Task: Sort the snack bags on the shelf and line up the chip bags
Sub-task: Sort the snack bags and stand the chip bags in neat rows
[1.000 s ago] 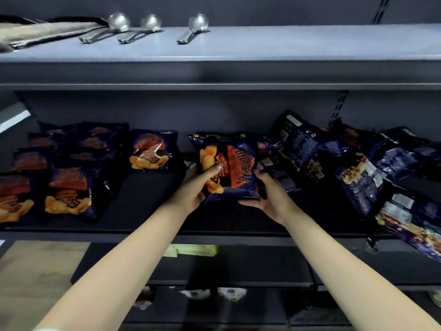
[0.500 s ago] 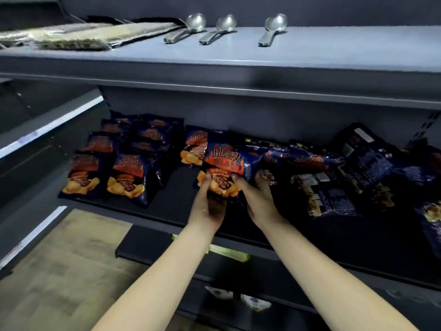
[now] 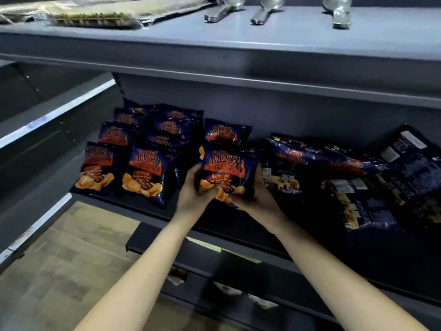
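A dark blue chip bag [image 3: 226, 168] with orange lettering stands upright at the middle of the dark shelf [image 3: 148, 209]. My left hand [image 3: 193, 194] grips its lower left side, and my right hand [image 3: 257, 199] grips its lower right side, thumbs on the front. Just behind it stands another chip bag [image 3: 226, 132]. To the left, several matching chip bags [image 3: 145, 173] stand in rows. A jumbled pile of dark snack bags [image 3: 358, 187] lies to the right, some showing their backs.
The grey upper shelf [image 3: 262, 51] overhangs the bags and carries three metal spoons [image 3: 260, 10] and wrapped packs [image 3: 100, 13]. A lower shelf [image 3: 214, 263] juts out under my forearms. Another shelf unit [image 3: 47, 120] stands at the left, above wood-look floor [image 3: 59, 271].
Both hands have carried the chip bag leftward from the messy pile, turned it upright, and brought it in front of the lone bag beside the rows. The view has shifted left.
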`<state>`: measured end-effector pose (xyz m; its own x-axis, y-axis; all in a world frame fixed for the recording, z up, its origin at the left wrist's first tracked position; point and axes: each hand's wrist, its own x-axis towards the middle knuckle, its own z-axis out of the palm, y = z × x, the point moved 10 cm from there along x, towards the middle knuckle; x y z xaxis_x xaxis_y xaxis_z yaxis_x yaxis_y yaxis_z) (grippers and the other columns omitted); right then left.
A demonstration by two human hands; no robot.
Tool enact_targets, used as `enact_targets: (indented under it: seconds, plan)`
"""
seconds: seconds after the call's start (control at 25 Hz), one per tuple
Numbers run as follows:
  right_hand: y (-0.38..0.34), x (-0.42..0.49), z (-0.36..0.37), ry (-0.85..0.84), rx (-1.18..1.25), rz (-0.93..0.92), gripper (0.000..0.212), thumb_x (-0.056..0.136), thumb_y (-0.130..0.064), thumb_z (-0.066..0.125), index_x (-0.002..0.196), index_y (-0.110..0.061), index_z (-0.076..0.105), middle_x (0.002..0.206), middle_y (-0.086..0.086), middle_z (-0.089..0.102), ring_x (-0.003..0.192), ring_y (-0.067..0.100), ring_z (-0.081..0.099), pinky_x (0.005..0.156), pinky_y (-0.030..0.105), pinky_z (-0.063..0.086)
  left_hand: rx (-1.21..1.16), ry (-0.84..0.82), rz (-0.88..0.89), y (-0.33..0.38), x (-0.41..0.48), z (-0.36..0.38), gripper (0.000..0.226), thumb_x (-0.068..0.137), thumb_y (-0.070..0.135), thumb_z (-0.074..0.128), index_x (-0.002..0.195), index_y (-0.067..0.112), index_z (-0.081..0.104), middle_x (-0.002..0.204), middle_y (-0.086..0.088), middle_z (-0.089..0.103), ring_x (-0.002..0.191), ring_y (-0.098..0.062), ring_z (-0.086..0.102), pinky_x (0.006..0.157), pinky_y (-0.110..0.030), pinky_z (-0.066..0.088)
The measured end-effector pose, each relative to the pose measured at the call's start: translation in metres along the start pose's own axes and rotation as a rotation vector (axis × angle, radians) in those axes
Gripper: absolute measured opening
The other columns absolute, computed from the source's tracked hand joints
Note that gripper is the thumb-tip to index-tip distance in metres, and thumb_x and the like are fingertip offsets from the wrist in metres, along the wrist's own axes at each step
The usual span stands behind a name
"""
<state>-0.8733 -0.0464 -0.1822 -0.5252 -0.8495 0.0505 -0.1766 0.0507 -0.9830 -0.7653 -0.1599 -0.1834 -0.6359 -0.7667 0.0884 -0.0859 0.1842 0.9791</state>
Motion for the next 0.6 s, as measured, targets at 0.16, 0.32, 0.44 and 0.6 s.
enact_targets:
  seconds: [0.16,0.32,0.44,0.6]
  plan:
    - [-0.002,0.019,0.001,0.177,-0.165,0.047,0.1,0.082,-0.011,0.067,0.149,-0.028,-0.004,0.113,-0.029,0.051,0.101,-0.001,0.057,0.082,0.008,0.044,0.076,0.022,0.087,0.008,0.018,-0.002,0.072,0.084,0.018,0.067,0.143,0.027,0.026,0.125,0.015,0.054,0.115,0.007,0.05,0.098,-0.012,0.039]
    - [0.005,0.041,0.008,0.31,-0.215,0.107,0.092,0.089,-0.025,0.06,0.149,-0.025,-0.01,0.143,-0.003,0.042,0.126,0.014,0.046,0.105,0.028,0.038,0.177,0.052,0.214,0.01,0.043,-0.006,0.071,0.086,0.022,0.064,0.145,0.028,0.025,0.142,0.005,0.042,0.13,-0.003,0.039,0.109,-0.027,0.034]
    - [0.016,0.047,0.024,0.342,-0.319,0.136,0.083,0.092,-0.021,0.054,0.15,-0.022,-0.005,0.152,0.005,0.029,0.135,0.02,0.037,0.108,0.023,0.028,0.332,0.047,0.227,0.006,0.051,-0.008,0.074,0.085,0.007,0.061,0.145,0.021,0.021,0.143,0.006,0.034,0.13,0.003,0.029,0.106,-0.013,0.026]
    - [0.016,0.041,0.027,0.475,-0.504,0.141,0.073,0.094,-0.023,0.049,0.15,-0.021,0.004,0.156,0.002,0.021,0.136,0.021,0.036,0.099,0.023,0.036,0.518,0.044,0.233,-0.014,0.055,-0.003,0.075,0.088,0.014,0.058,0.148,0.01,0.013,0.155,-0.012,0.017,0.143,-0.024,0.017,0.115,-0.042,0.023]
